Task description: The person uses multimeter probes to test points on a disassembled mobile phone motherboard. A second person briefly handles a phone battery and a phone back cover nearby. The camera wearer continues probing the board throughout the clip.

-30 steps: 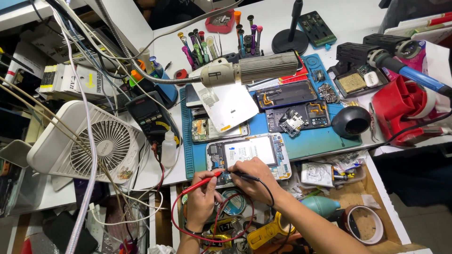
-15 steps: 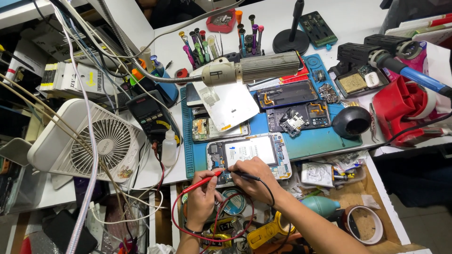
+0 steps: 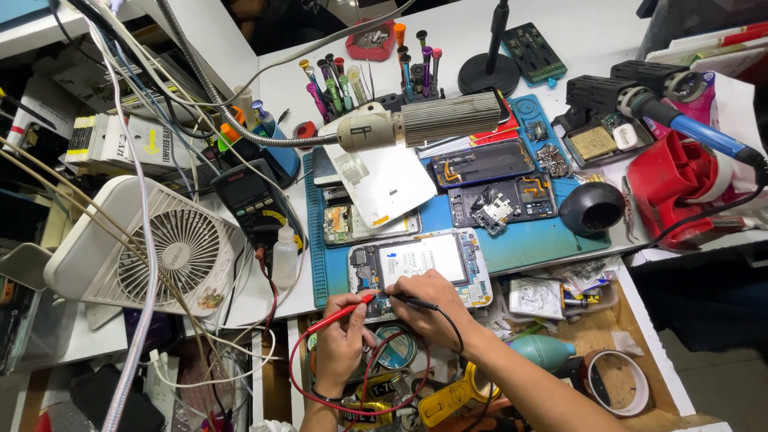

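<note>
a: where's the phone?
b: the opened phone (image 3: 420,272) lies on the blue mat (image 3: 528,240), at the mat's 6 o'clock edge, back off, white battery showing.
a: and the hands?
b: the left hand (image 3: 340,344) pinches the red probe (image 3: 340,312), tip on the phone's 7 o'clock corner. the right hand (image 3: 428,308) grips the black probe (image 3: 412,302), its tip just beside the red one. both hands are closed around their probes.
a: what's around it?
b: at 12 o'clock from the phone, a white back cover (image 3: 384,184) and a lamp (image 3: 424,124). at 10 o'clock, a multimeter (image 3: 254,204); at 9 o'clock, a small bottle (image 3: 285,256), and past it a white fan (image 3: 172,256). at 2 o'clock, a black cup (image 3: 592,210). at 5 o'clock, a tape roll (image 3: 612,380).
</note>
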